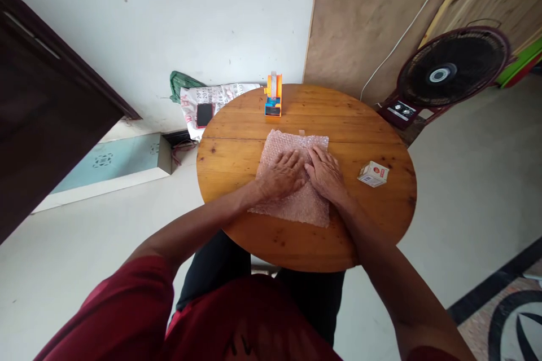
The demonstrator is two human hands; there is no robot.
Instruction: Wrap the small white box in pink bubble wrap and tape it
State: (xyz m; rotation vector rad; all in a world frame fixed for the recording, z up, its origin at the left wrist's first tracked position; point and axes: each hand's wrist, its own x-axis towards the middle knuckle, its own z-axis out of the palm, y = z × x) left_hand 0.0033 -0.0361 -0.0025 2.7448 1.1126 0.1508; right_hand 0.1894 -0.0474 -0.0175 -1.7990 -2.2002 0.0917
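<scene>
The bubble wrap sheet (296,208), pinkish and roughly rectangular, is laid flat near the middle of the round wooden surface (237,146), its near edge close to the rim in front of the person. It is pressed down by both hands side by side. The left hand (282,175) is placed palm down on the sheet's left half. The right hand (326,172) is placed palm down just beside it, the two touching or nearly so at the thumbs. Neither grip is closed on anything: the fingers of both hands are stretched out flat and spread over the wrap. Whether anything lies under the sheet cannot be told.

An orange and blue tape dispenser (273,96) is stood upright at the far edge of the surface, well apart from the sheet. A small white carton (373,174) with a red mark is set to the right of the right hand, near but not touching the wrap. On the floor, a dark fan (451,67) is seen at the right, and a phone (204,114) is laid on a printed sack (220,96) at the left.
</scene>
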